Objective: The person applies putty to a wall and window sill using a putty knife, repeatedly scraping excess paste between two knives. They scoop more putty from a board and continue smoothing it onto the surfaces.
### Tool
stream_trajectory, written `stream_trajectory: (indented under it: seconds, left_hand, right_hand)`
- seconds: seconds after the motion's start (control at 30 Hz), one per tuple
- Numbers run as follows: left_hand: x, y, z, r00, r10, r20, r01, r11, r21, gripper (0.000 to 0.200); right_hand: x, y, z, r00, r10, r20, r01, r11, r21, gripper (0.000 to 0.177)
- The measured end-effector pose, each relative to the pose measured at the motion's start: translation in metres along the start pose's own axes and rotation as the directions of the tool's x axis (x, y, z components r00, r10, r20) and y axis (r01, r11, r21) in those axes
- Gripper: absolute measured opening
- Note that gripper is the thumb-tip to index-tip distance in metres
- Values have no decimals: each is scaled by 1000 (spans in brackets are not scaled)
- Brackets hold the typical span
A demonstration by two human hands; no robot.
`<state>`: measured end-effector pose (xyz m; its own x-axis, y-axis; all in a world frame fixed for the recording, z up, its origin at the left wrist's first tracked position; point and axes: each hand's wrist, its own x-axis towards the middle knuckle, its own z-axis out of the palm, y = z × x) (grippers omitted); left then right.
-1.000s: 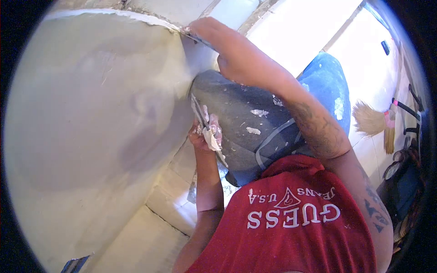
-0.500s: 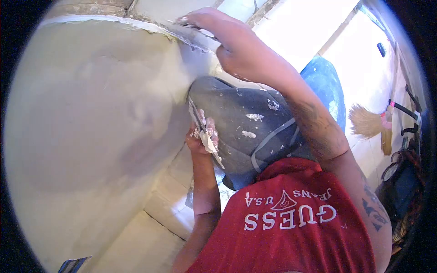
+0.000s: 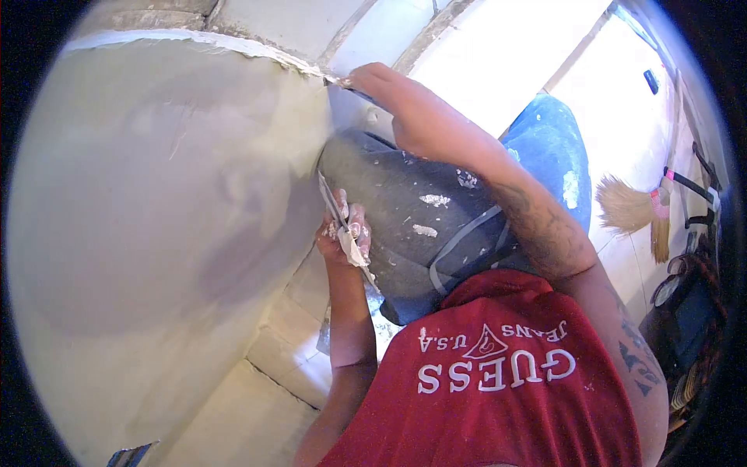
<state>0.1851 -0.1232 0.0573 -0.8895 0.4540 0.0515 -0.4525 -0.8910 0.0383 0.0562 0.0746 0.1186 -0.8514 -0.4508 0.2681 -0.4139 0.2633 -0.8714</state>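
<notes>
My left hand (image 3: 333, 240), smeared with white paste, is closed around a thin flat metal plate (image 3: 330, 201) seen nearly edge-on. A lump of white plaster (image 3: 352, 247) clings to that plate. Higher up, my right hand (image 3: 401, 100) is closed on a thin flat scraper (image 3: 362, 95), mostly hidden by the fingers. Its tip meets the right end of a ragged white plaster edge (image 3: 264, 48) along the top of the smooth pale wall (image 3: 140, 233). Shadows of my head and arm fall on this wall.
My plaster-spotted grey trouser leg (image 3: 405, 194) and blue trouser knee (image 3: 551, 148) lie below my right arm. Pale tiles (image 3: 241, 412) meet the wall at lower left. A straw brush (image 3: 629, 208) and dark bags or cords (image 3: 689, 311) are at right.
My right hand has moved right and down along the wall's plaster edge, its fingers drawn in closer. My left hand with the plate has hardly moved.
</notes>
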Motion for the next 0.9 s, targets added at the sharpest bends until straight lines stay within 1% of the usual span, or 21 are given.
stream_trajectory:
  seconds: [0.1, 0.2, 0.27, 0.33, 0.37, 0.4, 0.47, 0.5, 0.57, 0.67, 0.8, 0.9]
  left_hand:
    - [1, -1, 0, 1000, 11, 3, -11, 1000, -5, 25]
    - [0, -1, -1, 1000, 8, 20, -9, 1000, 4, 25]
    - [2, 0, 0, 1000, -3, 23, 3, 1000, 12, 25]
    - [1, 0, 2, 1000, -6, 12, 6, 1000, 4, 25]
    - [-2, 2, -2, 1000, -10, -9, 10, 1000, 5, 27]
    - [-2, 2, 0, 1000, -13, -18, 13, 1000, -2, 28]
    - [-1, 1, 2, 999, -18, -38, 17, 1000, -19, 29]
    - [-2, 1, 1, 1000, -14, -22, 14, 1000, -10, 30]
    - [-2, 2, -2, 1000, -9, 7, 9, 1000, 7, 30]
    - [-1, 0, 1, 1000, 14, -12, -14, 1000, 8, 27]
    - [2, 1, 3, 1000, -28, -11, 28, 999, 20, 25]
    - [4, 1, 3, 1000, -31, -4, 31, 999, 24, 25]
  right_hand:
    - [-6, 2, -14, 996, 80, 36, -81, 996, 44, 63]
    - [11, -7, -26, 981, -117, -156, 119, 993, 4, 62]
    - [25, -30, -45, 975, -182, -130, 198, 972, 124, 56]
    - [35, -38, -38, 963, -216, -159, 239, 962, 136, 56]
    - [40, -34, -23, 955, -218, -201, 239, 967, 87, 59]
    - [43, -35, -15, 945, -220, -241, 236, 971, 38, 63]
    - [38, -37, -9, 955, -200, -217, 217, 974, 59, 63]
    - [36, -38, -7, 961, -188, -204, 206, 976, 68, 63]
    - [33, -34, -5, 972, -179, -151, 189, 980, 61, 64]
    - [23, -22, -3, 988, -125, -86, 127, 992, 22, 64]
    - [8, -2, 1, 997, -77, -10, 77, 997, 5, 63]
    - [0, -2, -14, 997, 60, 46, -65, 992, 110, 61]
